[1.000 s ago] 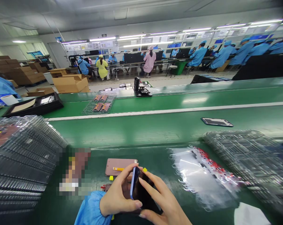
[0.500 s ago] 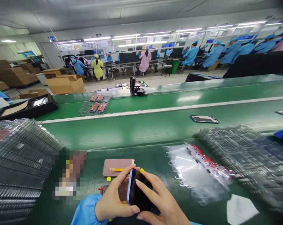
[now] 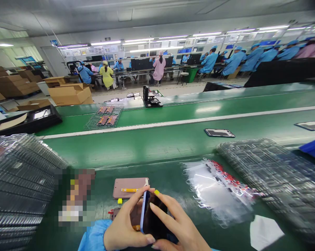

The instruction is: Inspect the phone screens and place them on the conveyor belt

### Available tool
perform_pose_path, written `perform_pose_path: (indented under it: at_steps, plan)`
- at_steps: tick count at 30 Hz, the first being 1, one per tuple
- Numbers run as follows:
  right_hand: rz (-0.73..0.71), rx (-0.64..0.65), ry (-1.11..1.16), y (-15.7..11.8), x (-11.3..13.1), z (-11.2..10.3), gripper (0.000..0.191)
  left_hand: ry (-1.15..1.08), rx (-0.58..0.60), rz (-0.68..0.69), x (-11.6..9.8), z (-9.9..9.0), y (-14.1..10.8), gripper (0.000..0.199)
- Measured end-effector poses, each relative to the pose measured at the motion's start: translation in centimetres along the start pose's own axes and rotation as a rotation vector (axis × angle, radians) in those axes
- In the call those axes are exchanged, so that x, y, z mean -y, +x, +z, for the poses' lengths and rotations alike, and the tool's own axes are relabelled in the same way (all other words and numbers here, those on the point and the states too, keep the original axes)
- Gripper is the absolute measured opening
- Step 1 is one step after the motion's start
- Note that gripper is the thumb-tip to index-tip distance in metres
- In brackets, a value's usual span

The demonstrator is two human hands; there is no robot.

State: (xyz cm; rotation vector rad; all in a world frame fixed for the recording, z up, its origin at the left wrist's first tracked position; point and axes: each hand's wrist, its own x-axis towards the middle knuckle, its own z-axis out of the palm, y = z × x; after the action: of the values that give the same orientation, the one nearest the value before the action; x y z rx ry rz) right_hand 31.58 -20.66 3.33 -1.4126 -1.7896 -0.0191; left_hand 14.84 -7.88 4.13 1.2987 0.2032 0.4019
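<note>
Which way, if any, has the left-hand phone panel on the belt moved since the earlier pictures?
Yes: the phone panel has moved left, judged against the right-hand clear trays.

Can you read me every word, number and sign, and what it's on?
None of the writing can be read.
Small dark sign at the back: too small.
Small blue rectangular sign, back left: too small.
White paper sheets at the back: any print too blurred.
Open brown cardboard box: faint print, too small.
Orange strip on the flat pinkish-brown panel: marks too small.
Black phone with a blue edge: no text shows.
</note>
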Motion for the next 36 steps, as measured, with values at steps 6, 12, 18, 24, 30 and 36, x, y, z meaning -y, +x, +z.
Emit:
perform_pose_path:
  at_steps: [6,12,18,24,30,36]
  plan:
    - [0.001,0.021,0.036,-0.1,-0.1,0.0,0.068,-0.045,0.013,-0.047,-0.3,0.0,0.1,0.093]
    - [-0.019,-0.014,-0.027,0.2,0.1,-0.2,0.073,-0.146,0.022,-0.013,-0.7,0.6,0.4,0.088]
    - [0.167,-0.088,-0.017,-0.2,0.2,1.0,0.074,-0.336,-0.058,-0.109,0.2,0.3,1.1,0.064]
    - [0.703,0.012,0.734,0.2,-0.7,0.1,0.05,-0.45,-0.337,-0.275,-1.2,-1.9,2.8,0.035]
    - [0.936,0.119,1.169,0.2,-0.8,0.3,0.036,-0.508,-0.324,-0.261,-0.9,-3.3,3.3,0.032]
    - [0.951,0.029,1.199,0.0,-0.9,1.1,0.041,-0.506,-0.292,-0.295,-1.3,-2.3,3.0,0.041]
